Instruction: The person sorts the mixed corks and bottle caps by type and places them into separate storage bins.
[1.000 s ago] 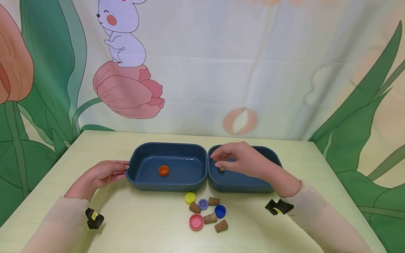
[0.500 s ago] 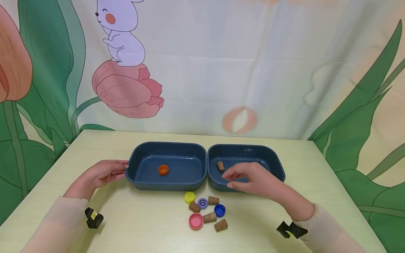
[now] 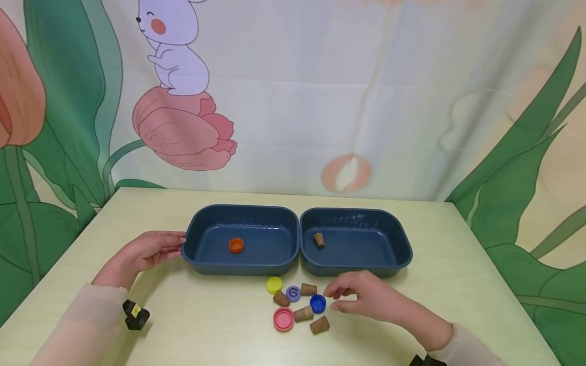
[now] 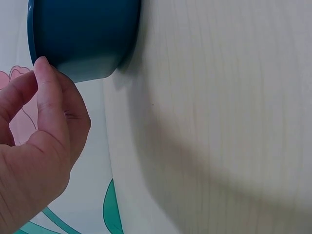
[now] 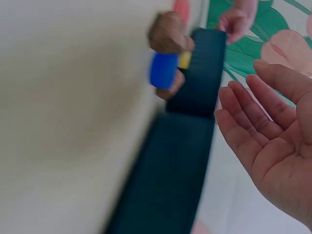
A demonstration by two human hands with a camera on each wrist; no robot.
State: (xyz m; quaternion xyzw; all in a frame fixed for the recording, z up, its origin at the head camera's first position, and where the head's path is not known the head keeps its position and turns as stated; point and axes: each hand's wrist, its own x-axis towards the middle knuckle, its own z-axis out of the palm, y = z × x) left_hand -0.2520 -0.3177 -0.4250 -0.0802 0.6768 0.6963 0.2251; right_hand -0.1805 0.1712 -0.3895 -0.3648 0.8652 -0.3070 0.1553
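Note:
My left hand (image 3: pixel 148 252) pinches the outer left end of a dark blue box (image 3: pixel 197 268), thumb and fingertips at its rim in the left wrist view. An orange bottle cap (image 3: pixel 236 245) lies inside that box. The second blue box (image 3: pixel 357 268) stands against it on the right, with a cork (image 3: pixel 319 240) inside. My right hand (image 3: pixel 366 299) hovers with loosely bent fingers just right of a blue bottle cap (image 3: pixel 318 304), holding nothing. Around that cap lie several corks (image 3: pixel 320 325), a pink cap (image 3: pixel 284 319), a purple cap (image 3: pixel 293 294) and a yellow cap (image 3: pixel 274 285).
Both boxes rest on a pale wooden table (image 3: pixel 206 325). A printed curtain (image 3: pixel 284 112) with a rabbit and flowers hangs behind it. The loose pieces sit close together in front of the boxes.
My right hand has come from over the right box toward me, down beside the blue cap, uncovering the cork in that box. My left hand has stayed at the left box.

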